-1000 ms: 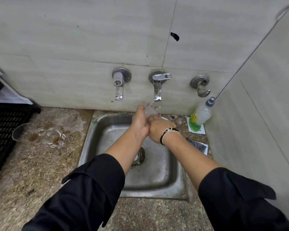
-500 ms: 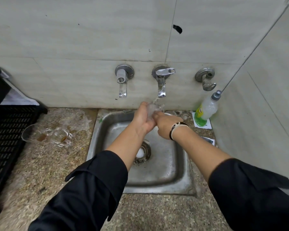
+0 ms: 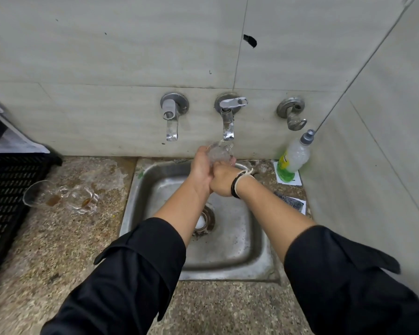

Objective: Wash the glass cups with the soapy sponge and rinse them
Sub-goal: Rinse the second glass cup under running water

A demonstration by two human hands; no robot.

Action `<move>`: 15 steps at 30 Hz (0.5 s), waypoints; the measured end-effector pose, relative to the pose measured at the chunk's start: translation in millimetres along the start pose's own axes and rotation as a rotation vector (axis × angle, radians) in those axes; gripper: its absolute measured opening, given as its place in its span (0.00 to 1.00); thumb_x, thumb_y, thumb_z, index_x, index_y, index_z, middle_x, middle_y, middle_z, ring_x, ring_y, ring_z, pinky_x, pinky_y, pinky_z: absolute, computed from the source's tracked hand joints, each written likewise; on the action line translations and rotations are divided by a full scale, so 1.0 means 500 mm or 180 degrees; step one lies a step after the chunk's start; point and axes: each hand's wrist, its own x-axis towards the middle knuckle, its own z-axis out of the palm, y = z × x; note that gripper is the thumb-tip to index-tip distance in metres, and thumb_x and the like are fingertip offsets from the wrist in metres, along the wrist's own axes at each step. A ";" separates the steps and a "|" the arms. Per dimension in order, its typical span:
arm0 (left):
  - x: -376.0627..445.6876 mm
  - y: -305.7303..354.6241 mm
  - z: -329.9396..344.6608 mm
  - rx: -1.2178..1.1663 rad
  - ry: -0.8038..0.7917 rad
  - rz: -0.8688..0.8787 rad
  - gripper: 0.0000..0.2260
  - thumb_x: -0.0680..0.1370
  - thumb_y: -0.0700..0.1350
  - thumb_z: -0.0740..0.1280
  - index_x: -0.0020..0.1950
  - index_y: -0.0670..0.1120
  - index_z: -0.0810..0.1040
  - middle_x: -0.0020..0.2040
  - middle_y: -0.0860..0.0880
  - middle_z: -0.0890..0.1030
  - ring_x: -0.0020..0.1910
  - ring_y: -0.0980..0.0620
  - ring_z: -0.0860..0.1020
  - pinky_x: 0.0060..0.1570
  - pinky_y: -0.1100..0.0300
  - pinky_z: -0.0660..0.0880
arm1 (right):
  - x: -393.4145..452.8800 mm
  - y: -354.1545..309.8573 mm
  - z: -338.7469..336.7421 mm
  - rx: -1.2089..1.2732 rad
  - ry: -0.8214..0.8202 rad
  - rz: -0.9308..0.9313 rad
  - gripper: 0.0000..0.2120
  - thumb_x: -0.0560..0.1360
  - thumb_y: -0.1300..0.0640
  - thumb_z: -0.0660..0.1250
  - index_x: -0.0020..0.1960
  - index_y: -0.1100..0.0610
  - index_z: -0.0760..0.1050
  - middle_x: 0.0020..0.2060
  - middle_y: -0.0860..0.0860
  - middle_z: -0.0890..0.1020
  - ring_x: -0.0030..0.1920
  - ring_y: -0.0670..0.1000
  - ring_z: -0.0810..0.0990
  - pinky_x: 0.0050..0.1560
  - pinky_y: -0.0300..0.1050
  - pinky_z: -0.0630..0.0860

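While your left hand (image 3: pixel 201 165) grips the clear glass cup (image 3: pixel 219 153) under the middle chrome tap (image 3: pixel 228 126) at the far sink (image 3: pixel 237 259) edge, right hand (image 3: pixel 224 181) fingers curled beneath it, turn it slowly so water reaches every side.

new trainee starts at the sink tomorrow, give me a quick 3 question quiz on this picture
1. True or false: the glass cup in the hands is under the middle tap.
2. How many glass cups wait on the counter left of the sink? A) one B) two C) four
3. Fill in: the soap bottle stands at the wall to the ____ of the sink.

Key
1. True: the left hand and the right hand hold it under the spout, where water runs.
2. B: two, each with a brown residue at the bottom.
3. Right.
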 end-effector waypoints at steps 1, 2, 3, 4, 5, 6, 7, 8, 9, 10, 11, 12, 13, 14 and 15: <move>-0.001 -0.001 -0.004 -0.0032 -0.0012 0.0028 0.13 0.82 0.48 0.55 0.54 0.43 0.77 0.43 0.40 0.82 0.38 0.43 0.81 0.41 0.50 0.82 | -0.003 -0.004 0.000 0.0047 -0.0036 0.0022 0.25 0.79 0.60 0.58 0.75 0.66 0.62 0.73 0.63 0.67 0.72 0.59 0.68 0.71 0.49 0.66; 0.002 -0.001 -0.011 -0.0074 0.0001 0.0047 0.13 0.82 0.47 0.56 0.54 0.42 0.77 0.45 0.39 0.82 0.38 0.42 0.81 0.40 0.50 0.83 | -0.009 -0.009 0.002 0.0082 -0.0088 0.0001 0.26 0.80 0.60 0.57 0.76 0.66 0.60 0.73 0.63 0.66 0.73 0.60 0.67 0.72 0.50 0.65; 0.003 0.001 -0.018 -0.0121 0.0033 0.0057 0.13 0.82 0.46 0.56 0.54 0.40 0.77 0.48 0.38 0.81 0.40 0.41 0.81 0.39 0.49 0.83 | -0.019 -0.015 0.002 0.0094 -0.0155 -0.0047 0.26 0.81 0.60 0.56 0.77 0.66 0.58 0.74 0.64 0.64 0.74 0.60 0.65 0.74 0.51 0.62; 0.007 0.001 -0.024 -0.0232 0.0051 0.0046 0.13 0.82 0.45 0.57 0.54 0.39 0.77 0.49 0.37 0.80 0.42 0.40 0.81 0.39 0.48 0.84 | -0.024 -0.021 0.003 0.0081 -0.0195 -0.0102 0.27 0.81 0.61 0.56 0.78 0.67 0.55 0.76 0.65 0.61 0.76 0.61 0.60 0.77 0.53 0.56; 0.005 -0.002 -0.026 -0.0372 0.0044 0.0000 0.14 0.83 0.46 0.57 0.53 0.38 0.77 0.49 0.37 0.79 0.44 0.40 0.81 0.41 0.48 0.84 | -0.029 -0.025 0.003 0.0050 -0.0234 -0.0113 0.28 0.81 0.61 0.56 0.78 0.68 0.54 0.76 0.66 0.59 0.78 0.62 0.57 0.78 0.55 0.52; 0.000 -0.007 -0.025 -0.0438 -0.0046 -0.0055 0.15 0.84 0.48 0.56 0.53 0.39 0.77 0.49 0.38 0.80 0.44 0.41 0.81 0.43 0.48 0.84 | -0.027 -0.024 0.002 0.0091 -0.0219 -0.0098 0.28 0.80 0.61 0.57 0.77 0.68 0.55 0.76 0.66 0.60 0.77 0.63 0.59 0.77 0.56 0.55; -0.006 -0.011 -0.022 -0.0420 -0.0114 -0.0078 0.18 0.85 0.51 0.54 0.55 0.39 0.78 0.48 0.39 0.82 0.45 0.42 0.81 0.44 0.49 0.84 | -0.028 -0.024 -0.004 0.0162 -0.0245 0.0021 0.27 0.79 0.61 0.58 0.77 0.66 0.58 0.74 0.64 0.64 0.73 0.62 0.65 0.71 0.55 0.66; -0.012 -0.013 -0.019 -0.0379 -0.0128 -0.0077 0.21 0.85 0.54 0.53 0.56 0.40 0.78 0.47 0.40 0.83 0.46 0.42 0.82 0.43 0.49 0.84 | -0.027 -0.023 -0.008 0.0251 -0.0279 0.0075 0.27 0.78 0.61 0.60 0.76 0.65 0.60 0.72 0.63 0.68 0.67 0.61 0.71 0.61 0.52 0.74; -0.015 -0.014 -0.018 -0.0400 -0.0112 -0.0069 0.21 0.85 0.54 0.53 0.56 0.41 0.79 0.48 0.40 0.84 0.46 0.42 0.82 0.43 0.48 0.84 | -0.027 -0.024 -0.010 0.0331 -0.0300 0.0063 0.27 0.78 0.61 0.60 0.75 0.64 0.61 0.71 0.62 0.69 0.65 0.61 0.73 0.57 0.50 0.76; -0.016 -0.014 -0.019 -0.0426 -0.0116 -0.0082 0.19 0.85 0.53 0.54 0.57 0.41 0.78 0.50 0.39 0.83 0.48 0.42 0.82 0.44 0.46 0.84 | -0.027 -0.023 -0.008 0.0431 -0.0278 0.0070 0.28 0.78 0.61 0.60 0.76 0.64 0.60 0.72 0.63 0.68 0.68 0.61 0.71 0.63 0.50 0.74; -0.018 -0.011 -0.018 -0.0440 -0.0155 -0.0109 0.18 0.85 0.51 0.55 0.58 0.41 0.78 0.52 0.39 0.83 0.49 0.41 0.81 0.47 0.45 0.84 | -0.029 -0.022 -0.009 0.0478 -0.0267 0.0099 0.29 0.78 0.61 0.60 0.77 0.65 0.57 0.73 0.63 0.66 0.71 0.61 0.69 0.69 0.51 0.69; -0.019 -0.008 -0.018 -0.0419 -0.0173 -0.0126 0.17 0.84 0.51 0.56 0.58 0.41 0.78 0.53 0.38 0.82 0.50 0.41 0.81 0.51 0.44 0.83 | -0.020 -0.014 -0.009 0.0567 -0.0279 0.0112 0.30 0.78 0.62 0.59 0.78 0.64 0.56 0.71 0.63 0.68 0.70 0.61 0.70 0.68 0.51 0.70; -0.021 -0.007 -0.019 -0.0461 -0.0168 -0.0134 0.17 0.84 0.50 0.56 0.57 0.40 0.78 0.52 0.38 0.82 0.49 0.41 0.81 0.54 0.44 0.81 | -0.020 -0.013 -0.015 0.0704 -0.0421 0.0192 0.29 0.77 0.64 0.58 0.78 0.61 0.56 0.63 0.63 0.74 0.61 0.60 0.77 0.58 0.50 0.77; -0.022 -0.006 -0.021 -0.0417 -0.0158 -0.0143 0.17 0.84 0.50 0.56 0.54 0.39 0.78 0.50 0.38 0.82 0.49 0.40 0.81 0.58 0.43 0.80 | -0.016 -0.009 -0.021 0.0797 -0.0533 0.0138 0.29 0.76 0.66 0.57 0.77 0.57 0.58 0.50 0.60 0.78 0.45 0.57 0.79 0.41 0.45 0.78; -0.025 -0.003 -0.019 -0.0384 -0.0207 -0.0152 0.18 0.84 0.51 0.57 0.53 0.39 0.78 0.49 0.37 0.82 0.51 0.40 0.81 0.61 0.43 0.78 | -0.020 -0.012 -0.033 0.0868 -0.0644 0.0094 0.31 0.75 0.69 0.55 0.77 0.54 0.58 0.40 0.56 0.75 0.33 0.52 0.74 0.31 0.40 0.71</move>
